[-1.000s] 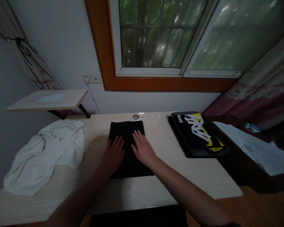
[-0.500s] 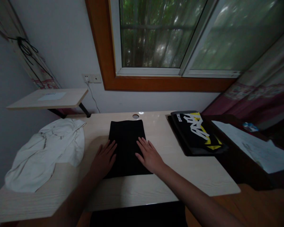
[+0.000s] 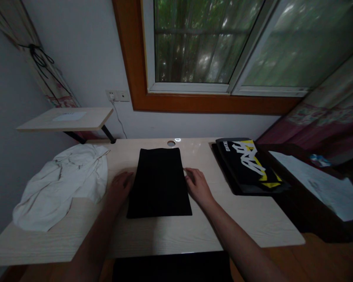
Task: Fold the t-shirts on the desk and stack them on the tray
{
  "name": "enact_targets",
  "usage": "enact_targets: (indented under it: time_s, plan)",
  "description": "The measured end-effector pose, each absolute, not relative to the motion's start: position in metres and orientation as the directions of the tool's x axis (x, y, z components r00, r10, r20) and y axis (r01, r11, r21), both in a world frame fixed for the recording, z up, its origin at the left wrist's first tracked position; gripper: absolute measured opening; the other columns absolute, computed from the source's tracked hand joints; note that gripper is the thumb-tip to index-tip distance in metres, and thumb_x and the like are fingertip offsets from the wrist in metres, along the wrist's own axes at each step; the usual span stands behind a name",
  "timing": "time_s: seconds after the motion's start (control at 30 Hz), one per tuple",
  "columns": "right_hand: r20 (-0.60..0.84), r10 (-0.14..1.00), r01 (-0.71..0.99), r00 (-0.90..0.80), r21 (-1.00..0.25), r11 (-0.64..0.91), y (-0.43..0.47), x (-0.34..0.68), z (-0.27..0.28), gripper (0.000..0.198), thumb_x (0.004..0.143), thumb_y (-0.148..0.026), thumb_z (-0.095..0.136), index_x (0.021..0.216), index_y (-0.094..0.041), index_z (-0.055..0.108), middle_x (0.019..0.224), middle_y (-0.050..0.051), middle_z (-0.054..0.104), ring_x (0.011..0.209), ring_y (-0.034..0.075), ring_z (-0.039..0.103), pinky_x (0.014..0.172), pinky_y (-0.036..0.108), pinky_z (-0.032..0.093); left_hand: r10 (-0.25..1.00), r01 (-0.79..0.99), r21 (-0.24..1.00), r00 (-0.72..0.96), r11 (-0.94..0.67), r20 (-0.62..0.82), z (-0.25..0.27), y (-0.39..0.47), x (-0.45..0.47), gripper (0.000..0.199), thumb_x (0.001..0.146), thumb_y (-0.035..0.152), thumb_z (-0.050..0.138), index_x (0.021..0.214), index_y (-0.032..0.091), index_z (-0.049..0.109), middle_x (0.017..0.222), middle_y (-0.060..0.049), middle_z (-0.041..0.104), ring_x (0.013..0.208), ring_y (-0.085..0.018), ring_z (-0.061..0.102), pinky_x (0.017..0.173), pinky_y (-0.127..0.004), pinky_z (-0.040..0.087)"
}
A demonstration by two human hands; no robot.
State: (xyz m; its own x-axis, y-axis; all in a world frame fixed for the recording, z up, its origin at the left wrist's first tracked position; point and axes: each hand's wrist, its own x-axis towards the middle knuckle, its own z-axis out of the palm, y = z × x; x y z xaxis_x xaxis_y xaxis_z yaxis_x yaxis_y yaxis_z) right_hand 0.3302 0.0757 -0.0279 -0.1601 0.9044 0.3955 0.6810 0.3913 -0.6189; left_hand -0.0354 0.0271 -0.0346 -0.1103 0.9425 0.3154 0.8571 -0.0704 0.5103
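A folded black cloth (image 3: 160,182) lies flat as a neat rectangle on the pale wooden desk in front of me. My left hand (image 3: 120,188) rests at its left edge, fingers loosely bent and in shadow, thumb hard to make out. At the opposite edge, my right hand (image 3: 198,186) has its fingertips and thumb against the cloth's side, with thumb and fingers apart. Neither edge looks lifted. To the left lies a crumpled white cloth (image 3: 67,180). On the right sits a stack of folded black clothes (image 3: 247,164), the top one with white and yellow print.
The pale desk (image 3: 238,223) stands against the wall under a window (image 3: 200,47). A small raised shelf (image 3: 67,119) with a paper on it stands at the back left. Beyond the desk's right edge, a white sheet (image 3: 317,184) lies on a dark surface.
Both hands have slid outward off the top of the black cloth to its side edges, fingers now more bent. The view has shifted slightly.
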Motion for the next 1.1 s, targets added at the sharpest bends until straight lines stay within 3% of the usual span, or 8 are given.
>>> enact_targets:
  time_s: [0.23,0.4,0.63,1.1]
  plan:
    - [0.381,0.911,0.694,-0.155,-0.614,0.375,0.076,0.330,-0.027,0.033,0.093,-0.027,0.049,0.123,-0.022,0.062,0.117,0.010,0.064,0.113,0.027,0.057,0.102,0.046,0.046,0.941,0.838,0.543,-0.139,-0.055,0.308,-0.028,0.024,-0.031,0.036,0.094,0.037,0.050,0.120,0.025,0.071,0.107,-0.007,0.074,0.103,-0.025,0.065,0.096,-0.042,0.053]
    - [0.371,0.905,0.707,-0.208,-0.582,0.401,0.076,0.331,-0.029,0.031,0.093,-0.027,0.052,0.122,-0.023,0.063,0.115,0.009,0.064,0.114,0.029,0.055,0.102,0.046,0.045,0.951,0.840,0.526,-0.045,-0.129,0.306,-0.027,0.023,-0.029,0.033,0.093,0.036,0.050,0.117,0.025,0.071,0.095,-0.005,0.073,0.095,-0.024,0.066,0.091,-0.040,0.053]
    - [0.379,0.891,0.731,-0.248,-0.531,0.429,0.077,0.331,-0.031,0.030,0.092,-0.025,0.053,0.120,-0.024,0.064,0.114,0.009,0.065,0.112,0.029,0.056,0.100,0.047,0.047,0.964,0.804,0.576,-0.014,-0.147,0.266,-0.023,0.023,-0.023,0.042,0.084,0.042,0.065,0.123,0.023,0.064,0.080,0.000,0.067,0.076,-0.020,0.065,0.079,-0.036,0.054]
    - [0.375,0.874,0.717,-0.308,-0.513,0.472,0.076,0.330,-0.029,0.029,0.091,-0.023,0.055,0.118,-0.023,0.065,0.109,0.009,0.065,0.110,0.029,0.056,0.100,0.047,0.047,0.969,0.765,0.621,0.016,-0.171,0.247,-0.027,0.023,-0.025,0.045,0.082,0.028,0.062,0.126,0.023,0.061,0.074,0.002,0.064,0.072,-0.018,0.064,0.071,-0.032,0.052]
